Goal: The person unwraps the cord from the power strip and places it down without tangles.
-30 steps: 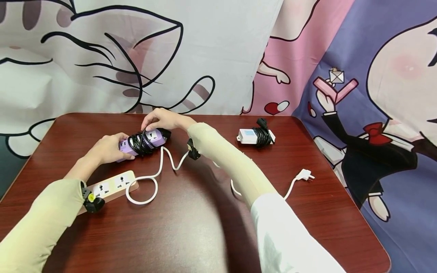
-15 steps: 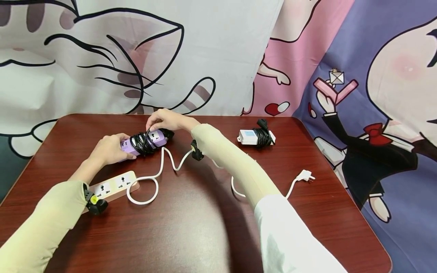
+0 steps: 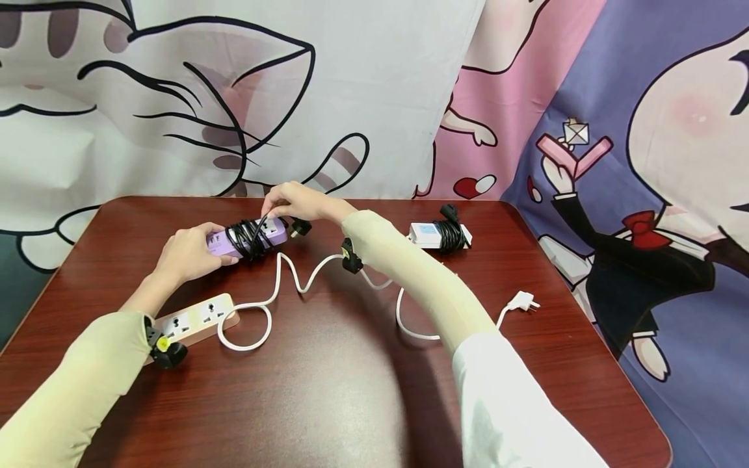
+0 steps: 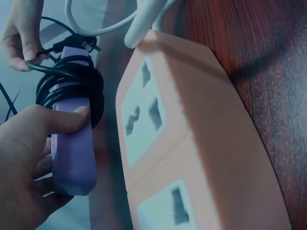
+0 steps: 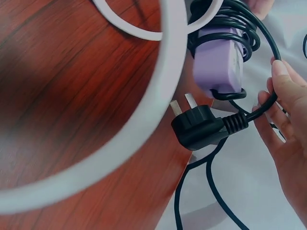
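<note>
Purple strip [image 3: 248, 235]: left grip [image 3: 190, 252] clasps it | right grip [image 3: 295, 203] pinches black cord [image 5: 261, 108]

Both arms reach toward 12 o'clock, sleeved to the wrists. The left hand [image 3: 190, 252] is curled in a grip, thumb on top. The right hand [image 3: 295, 203] arches palm-down, its fingers [image 5: 278, 86] pinching.

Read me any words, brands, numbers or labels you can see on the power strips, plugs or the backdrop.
No text can be read.
Purple strip: no print visible.
Peach strip: sockets only, no markings.
Black plug: nothing legible.
White strip: blue label, too small to read.
Backdrop: cartoon drawings only, no words.
</note>
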Tool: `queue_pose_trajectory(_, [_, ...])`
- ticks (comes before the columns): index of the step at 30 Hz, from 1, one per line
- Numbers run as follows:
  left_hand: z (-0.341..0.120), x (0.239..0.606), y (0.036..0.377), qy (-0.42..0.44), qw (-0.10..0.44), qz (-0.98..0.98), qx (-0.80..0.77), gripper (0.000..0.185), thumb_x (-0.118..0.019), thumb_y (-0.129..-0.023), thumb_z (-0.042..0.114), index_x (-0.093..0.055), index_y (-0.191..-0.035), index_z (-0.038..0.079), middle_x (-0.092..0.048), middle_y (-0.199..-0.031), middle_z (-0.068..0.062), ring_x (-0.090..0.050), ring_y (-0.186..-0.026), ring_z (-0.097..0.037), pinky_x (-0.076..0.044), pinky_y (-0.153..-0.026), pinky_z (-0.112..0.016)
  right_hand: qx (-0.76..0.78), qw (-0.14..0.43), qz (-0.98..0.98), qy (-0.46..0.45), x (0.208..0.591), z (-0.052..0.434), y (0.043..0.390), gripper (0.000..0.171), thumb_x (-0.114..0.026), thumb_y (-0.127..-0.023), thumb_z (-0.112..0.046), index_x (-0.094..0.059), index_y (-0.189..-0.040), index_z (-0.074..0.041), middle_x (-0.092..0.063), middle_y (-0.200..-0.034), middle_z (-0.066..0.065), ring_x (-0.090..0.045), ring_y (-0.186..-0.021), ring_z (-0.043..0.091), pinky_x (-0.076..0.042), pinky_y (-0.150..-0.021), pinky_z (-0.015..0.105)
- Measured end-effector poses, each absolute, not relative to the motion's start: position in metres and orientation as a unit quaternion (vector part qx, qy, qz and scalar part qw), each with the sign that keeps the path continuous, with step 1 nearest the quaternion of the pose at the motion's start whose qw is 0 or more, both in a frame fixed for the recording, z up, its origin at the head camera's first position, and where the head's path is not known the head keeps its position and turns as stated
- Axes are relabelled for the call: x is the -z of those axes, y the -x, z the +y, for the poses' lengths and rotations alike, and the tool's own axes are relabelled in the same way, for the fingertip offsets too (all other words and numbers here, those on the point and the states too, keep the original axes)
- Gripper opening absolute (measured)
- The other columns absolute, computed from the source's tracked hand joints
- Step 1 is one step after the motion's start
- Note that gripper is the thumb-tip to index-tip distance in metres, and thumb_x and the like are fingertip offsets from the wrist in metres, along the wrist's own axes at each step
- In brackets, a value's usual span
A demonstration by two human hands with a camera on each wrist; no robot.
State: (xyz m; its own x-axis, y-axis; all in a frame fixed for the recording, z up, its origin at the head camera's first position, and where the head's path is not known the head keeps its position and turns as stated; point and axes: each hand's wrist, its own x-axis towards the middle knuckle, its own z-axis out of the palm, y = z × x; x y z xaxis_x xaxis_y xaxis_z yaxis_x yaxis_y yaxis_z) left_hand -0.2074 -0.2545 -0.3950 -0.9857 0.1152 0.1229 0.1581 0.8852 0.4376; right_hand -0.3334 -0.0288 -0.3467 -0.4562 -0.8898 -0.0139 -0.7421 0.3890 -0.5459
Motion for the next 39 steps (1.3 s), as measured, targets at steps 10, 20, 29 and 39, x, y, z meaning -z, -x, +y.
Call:
queue_pose_trajectory(10, [-0.250, 0.395, 0.204, 0.030, 0.073, -0.965, 0.248, 0.068, -0.079, -0.074, 0.034, -0.055, -0.124, -0.002, -0.062, -0.106, -0.032, -0.056, -0.084, -0.042, -0.038, -0.065, -0.041, 0.232, 0.124, 0.826, 0.499, 0.345, -0.007, 0.326, 0.014, -0.062, -0.092, -0.017, -0.070, -0.099, -0.008, -0.065, -0.100, 0.002, -0.058, -0.087, 0.007, -0.045, -0.080, 0.018])
queue_pose_trajectory(20, [-0.248, 0.393, 0.202, 0.008, 0.101, -0.961, 0.256, 0.066, -0.080, -0.072, 0.035, -0.057, -0.124, 0.001, -0.064, -0.103, -0.030, -0.057, -0.083, -0.041, -0.039, -0.064, -0.045, 0.201, 0.105, 0.832, 0.507, 0.346, 0.008, 0.320, 0.013, -0.065, -0.091, -0.017, -0.072, -0.097, -0.008, -0.067, -0.097, 0.002, -0.059, -0.089, 0.007, -0.046, -0.082, 0.019])
queue_pose_trajectory(29, [-0.246, 0.390, 0.200, 0.007, 0.110, -0.960, 0.256, 0.064, -0.079, -0.074, 0.033, -0.057, -0.124, -0.001, -0.063, -0.104, -0.031, -0.057, -0.083, -0.042, -0.039, -0.066, -0.046, 0.168, 0.103, 0.848, 0.492, 0.351, 0.015, 0.317, 0.011, -0.066, -0.090, -0.017, -0.072, -0.095, -0.010, -0.067, -0.093, 0.000, -0.061, -0.087, 0.008, -0.046, -0.081, 0.021])
queue_pose_trajectory(39, [-0.243, 0.385, 0.197, 0.017, 0.103, -0.959, 0.264, 0.065, -0.078, -0.075, 0.035, -0.057, -0.123, -0.002, -0.063, -0.105, -0.031, -0.056, -0.084, -0.041, -0.038, -0.067, -0.045, 0.125, 0.104, 0.903, 0.398, 0.356, 0.019, 0.318, 0.009, -0.067, -0.090, -0.020, -0.073, -0.094, -0.016, -0.072, -0.097, -0.003, -0.064, -0.090, 0.009, -0.049, -0.083, 0.029])
